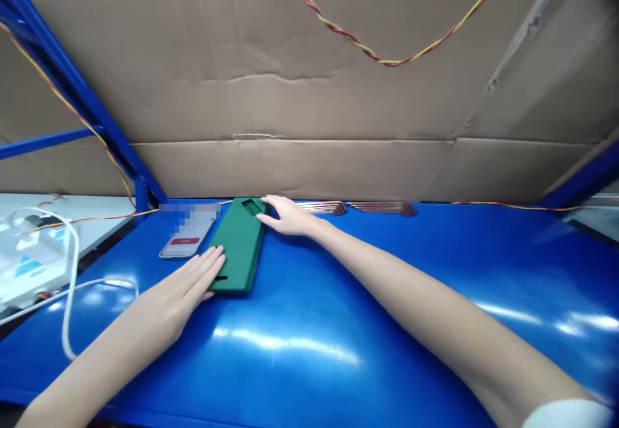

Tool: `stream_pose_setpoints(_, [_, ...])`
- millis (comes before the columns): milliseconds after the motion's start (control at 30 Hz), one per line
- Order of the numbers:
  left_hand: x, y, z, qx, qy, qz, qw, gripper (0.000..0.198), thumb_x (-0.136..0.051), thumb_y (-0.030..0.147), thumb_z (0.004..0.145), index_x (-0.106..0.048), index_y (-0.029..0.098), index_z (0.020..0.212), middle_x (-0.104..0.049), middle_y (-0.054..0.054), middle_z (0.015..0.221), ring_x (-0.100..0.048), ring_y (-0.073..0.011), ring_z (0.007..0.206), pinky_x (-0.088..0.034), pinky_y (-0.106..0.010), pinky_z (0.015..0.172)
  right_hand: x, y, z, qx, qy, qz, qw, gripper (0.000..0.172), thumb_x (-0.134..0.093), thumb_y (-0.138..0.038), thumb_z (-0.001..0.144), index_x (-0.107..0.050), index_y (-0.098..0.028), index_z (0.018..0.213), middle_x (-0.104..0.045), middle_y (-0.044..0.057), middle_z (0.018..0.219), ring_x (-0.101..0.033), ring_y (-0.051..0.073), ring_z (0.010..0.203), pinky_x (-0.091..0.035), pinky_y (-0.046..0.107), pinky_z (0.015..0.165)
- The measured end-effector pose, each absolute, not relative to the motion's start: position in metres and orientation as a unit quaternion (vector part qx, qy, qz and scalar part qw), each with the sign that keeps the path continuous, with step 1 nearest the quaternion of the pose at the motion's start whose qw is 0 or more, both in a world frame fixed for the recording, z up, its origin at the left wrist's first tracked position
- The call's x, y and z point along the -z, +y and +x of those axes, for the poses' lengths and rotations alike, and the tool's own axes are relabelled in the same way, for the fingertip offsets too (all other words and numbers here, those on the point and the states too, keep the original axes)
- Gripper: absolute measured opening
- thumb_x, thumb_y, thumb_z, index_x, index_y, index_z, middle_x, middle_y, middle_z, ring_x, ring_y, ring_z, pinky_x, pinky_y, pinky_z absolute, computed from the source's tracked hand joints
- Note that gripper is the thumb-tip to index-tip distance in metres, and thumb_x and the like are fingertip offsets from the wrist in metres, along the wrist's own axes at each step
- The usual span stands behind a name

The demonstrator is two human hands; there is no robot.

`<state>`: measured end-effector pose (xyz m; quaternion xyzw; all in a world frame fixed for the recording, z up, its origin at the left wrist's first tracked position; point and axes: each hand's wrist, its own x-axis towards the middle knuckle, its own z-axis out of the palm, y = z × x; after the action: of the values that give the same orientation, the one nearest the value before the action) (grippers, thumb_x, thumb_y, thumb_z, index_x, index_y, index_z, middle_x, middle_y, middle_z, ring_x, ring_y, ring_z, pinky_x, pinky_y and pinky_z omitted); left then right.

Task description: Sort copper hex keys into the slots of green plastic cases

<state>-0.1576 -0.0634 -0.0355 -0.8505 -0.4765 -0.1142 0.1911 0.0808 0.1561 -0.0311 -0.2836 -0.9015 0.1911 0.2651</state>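
A long green plastic case [236, 244] lies flat on the blue tabletop, with a cut-out at its far right corner and a small dark slot near its front end. My left hand [181, 286] rests on its left front edge, fingers stretched out and side by side, the thumb low by the front corner. At the far right corner, my right hand [290, 215] has its fingers and thumb around the edge of the case. Left of the case lies a phone [186, 241], its screen lit and partly blurred out.
Two sets of bent copper-coloured tubes [329, 207] lie along the back of the blue table [300, 383], behind my right hand. Cardboard [290, 106] forms the back wall. A red-yellow twisted wire [358, 42] hangs there. A white cable [72, 286] loops at left by a blue frame [77, 73].
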Motion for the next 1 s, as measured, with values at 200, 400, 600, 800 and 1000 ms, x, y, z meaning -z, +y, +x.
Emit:
stream_pose_setpoints(200, [0.005, -0.063, -0.111, 0.131, -0.457, -0.86, 0.186, 0.062, -0.038, 0.042, 0.109, -0.021, 0.017, 0.164, -0.021, -0.014, 0.167, -0.033, -0.0361, 0.149, -0.035, -0.052, 0.119, 0.012, 0.105, 0.164, -0.181, -0.91, -0.283, 0.241, 0.061, -0.049, -0.05, 0.101, -0.047, -0.014, 0.15, -0.047, 0.017, 0.156, -0.042, 0.029, 0.146, -0.035, 0.051, 0.121])
stream_pose_setpoints(400, [0.001, -0.028, -0.01, 0.093, -0.412, -0.903, 0.083, 0.057, -0.033, 0.039, 0.112, -0.031, 0.007, 0.159, -0.025, -0.017, 0.165, -0.023, -0.0285, 0.153, -0.029, -0.045, 0.123, 0.021, 0.042, 0.249, -0.114, -0.909, -0.374, 0.142, 0.072, -0.043, -0.056, 0.102, -0.036, -0.012, 0.158, -0.028, 0.017, 0.164, -0.026, 0.033, 0.153, -0.029, 0.055, 0.124])
stream_pose_setpoints(600, [0.037, 0.015, 0.017, 0.041, -0.423, -0.905, 0.021, 0.072, -0.029, 0.054, 0.111, -0.027, 0.0, 0.158, -0.015, -0.025, 0.164, -0.011, -0.0347, 0.153, -0.022, -0.053, 0.123, 0.035, 0.029, 0.26, -0.1, -0.919, -0.375, 0.072, 0.073, -0.034, -0.054, 0.104, -0.028, -0.007, 0.16, -0.014, 0.017, 0.166, -0.012, 0.033, 0.155, -0.02, 0.056, 0.127])
stream_pose_setpoints(800, [0.042, 0.015, 0.012, 0.039, -0.423, -0.905, 0.013, 0.074, -0.028, 0.057, 0.11, -0.025, 0.001, 0.159, -0.013, -0.024, 0.165, -0.008, -0.032, 0.154, -0.019, -0.049, 0.125, 0.036, 0.032, 0.259, -0.09, -0.919, -0.378, 0.067, 0.072, -0.034, -0.052, 0.105, -0.029, -0.006, 0.16, -0.013, 0.018, 0.166, -0.011, 0.034, 0.155, -0.02, 0.057, 0.127])
stream_pose_setpoints(1000, [0.037, 0.012, 0.016, 0.043, -0.431, -0.899, 0.065, 0.079, -0.029, 0.062, 0.108, -0.027, 0.001, 0.159, -0.021, -0.024, 0.164, -0.017, -0.0332, 0.154, -0.024, -0.05, 0.123, 0.038, 0.033, 0.261, -0.099, -0.92, -0.366, 0.098, 0.07, -0.037, -0.053, 0.104, -0.031, -0.011, 0.16, -0.018, 0.016, 0.166, -0.014, 0.032, 0.155, -0.021, 0.055, 0.127])
